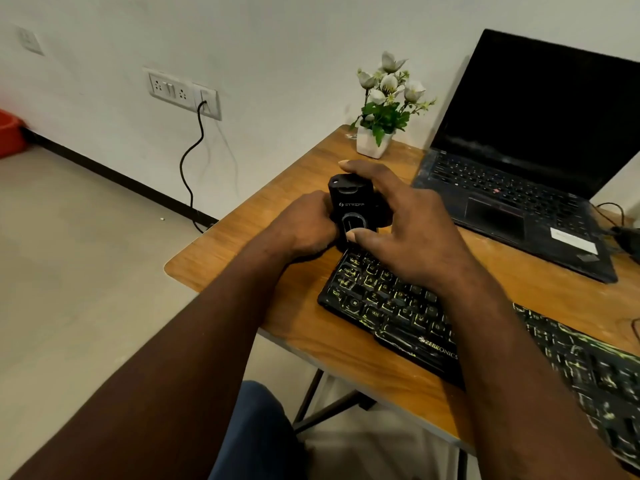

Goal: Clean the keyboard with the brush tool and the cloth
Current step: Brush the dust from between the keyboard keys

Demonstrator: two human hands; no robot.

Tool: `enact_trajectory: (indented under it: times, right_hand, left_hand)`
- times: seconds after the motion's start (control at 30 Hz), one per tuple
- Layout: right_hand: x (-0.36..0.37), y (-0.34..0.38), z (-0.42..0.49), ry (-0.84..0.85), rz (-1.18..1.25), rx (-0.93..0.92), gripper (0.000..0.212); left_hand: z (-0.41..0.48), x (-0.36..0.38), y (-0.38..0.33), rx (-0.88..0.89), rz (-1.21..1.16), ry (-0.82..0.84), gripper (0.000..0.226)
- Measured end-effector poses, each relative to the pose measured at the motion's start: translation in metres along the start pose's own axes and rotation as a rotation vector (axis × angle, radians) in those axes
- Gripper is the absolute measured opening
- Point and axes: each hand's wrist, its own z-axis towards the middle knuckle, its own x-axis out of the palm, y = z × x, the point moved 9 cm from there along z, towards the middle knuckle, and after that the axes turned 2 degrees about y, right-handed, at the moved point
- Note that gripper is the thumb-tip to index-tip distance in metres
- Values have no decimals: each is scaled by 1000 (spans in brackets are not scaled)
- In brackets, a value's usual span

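A black brush tool (pixel 349 202) with a printed logo stands upright at the far left end of the black keyboard (pixel 408 313), whose keys carry yellow-green lettering. My left hand (pixel 304 226) grips the tool's lower body from the left. My right hand (pixel 401 223) reaches over it, thumb on the oval slider on its front and index finger arched above its top. My right forearm hides the keyboard's middle. No cloth is in view.
The wooden table (pixel 221 251) ends just left of my hands. An open black laptop (pixel 519 188) sits at the back right, a white pot of flowers (pixel 377 133) behind the tool. A wall socket (pixel 183 91) with a black cable is at the left.
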Motion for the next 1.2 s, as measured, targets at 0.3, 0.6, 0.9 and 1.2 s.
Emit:
enact_trajectory:
  times: [0.3,0.6,0.9,1.2]
  right_hand:
    - [0,-3,-2,35,93,-29,86]
    - [5,6,-6,107,94,-88,87]
    - [9,11,-10,100,126,-115,85]
    - [3,5,-7,10,21,-59,85]
  left_hand:
    - [1,-5,-1,-11,-47,-10,29]
    - [1,-6,3,-18,-48,-15,13]
    - [-2,-6,3,-13,-120,5,9]
    - [2,-7,7,-60,-119,9,15]
